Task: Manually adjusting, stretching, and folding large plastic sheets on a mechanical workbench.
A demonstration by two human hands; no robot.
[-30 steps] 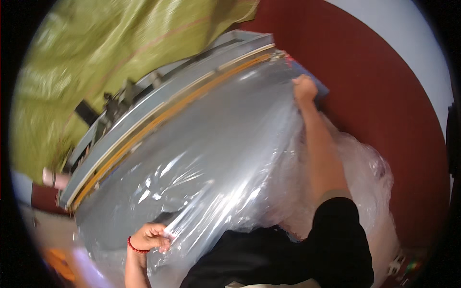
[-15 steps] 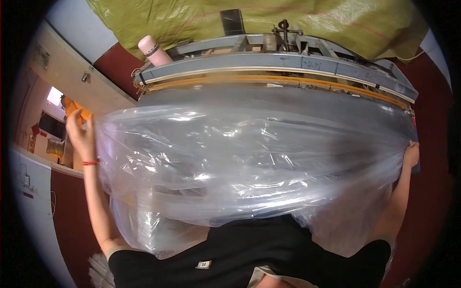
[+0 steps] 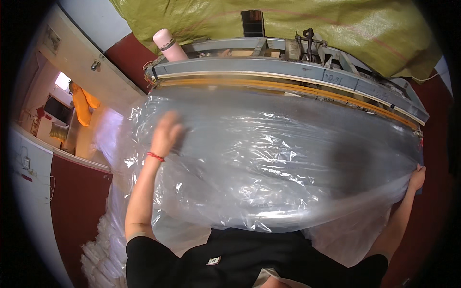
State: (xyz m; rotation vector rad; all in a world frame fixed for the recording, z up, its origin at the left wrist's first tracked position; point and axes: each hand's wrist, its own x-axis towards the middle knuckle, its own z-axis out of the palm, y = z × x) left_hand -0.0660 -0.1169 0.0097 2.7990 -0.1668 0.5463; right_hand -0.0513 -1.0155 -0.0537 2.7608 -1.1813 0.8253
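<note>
A large clear plastic sheet (image 3: 283, 158) lies spread in front of me, its far edge against the long yellow bar of a grey sealing machine (image 3: 288, 72). My left hand (image 3: 165, 132), with a red band at the wrist, rests flat and blurred on the sheet's left part, fingers apart. At the far right my right hand (image 3: 417, 177) grips the sheet's right edge, partly hidden behind the plastic.
A pink bottle (image 3: 168, 45) stands at the machine's left end. Olive-green woven sacking (image 3: 297, 21) hangs behind it. More bundled clear plastic (image 3: 103, 245) is piled at lower left. A cream door and a dark red wall lie to the left.
My left hand has moved right from the sheet's left edge onto the top of the sheet. The view has tilted slightly; my right hand stays at the right edge.
</note>
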